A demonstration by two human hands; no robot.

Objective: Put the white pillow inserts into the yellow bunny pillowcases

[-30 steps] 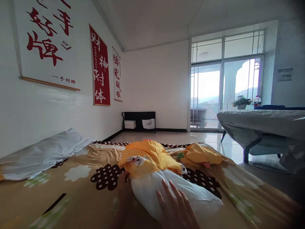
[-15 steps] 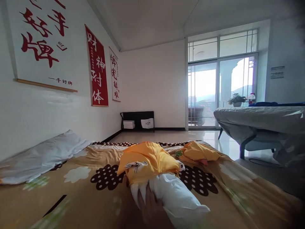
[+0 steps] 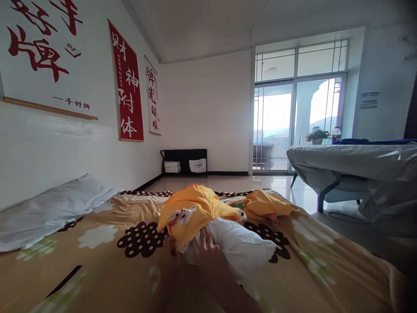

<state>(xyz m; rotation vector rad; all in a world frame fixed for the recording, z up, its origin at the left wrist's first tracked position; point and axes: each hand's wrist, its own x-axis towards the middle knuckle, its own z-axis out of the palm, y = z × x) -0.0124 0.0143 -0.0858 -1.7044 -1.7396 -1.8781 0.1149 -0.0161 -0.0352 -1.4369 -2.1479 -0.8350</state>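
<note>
A yellow pillowcase (image 3: 192, 213) with a cartoon animal face lies on the patterned blanket in front of me. Partly inside its near opening is a white pillow (image 3: 244, 245), whose other end sticks out to the right. At the left of the opening, my left hand (image 3: 172, 252) is closed on the pillowcase's edge. My right hand (image 3: 208, 252) grips the pillow beside the opening, its fingers bent into the white fabric. Beyond them rests a second yellow cloth piece (image 3: 269, 204) with a carrot-top print.
The brown flowered blanket (image 3: 107, 274) spreads under everything. A white pillow (image 3: 55, 208) lies along the left wall. At the right stands a plastic-covered table (image 3: 352, 158) bearing a potted plant (image 3: 316, 135) and a bottle (image 3: 336, 134). A black rack (image 3: 184, 161) stands by the far wall.
The pillowcase's near edge has come further over the pillow, and its printed face shows more fully. My right hand has moved up and slightly right on the pillow. The view has shifted slightly.
</note>
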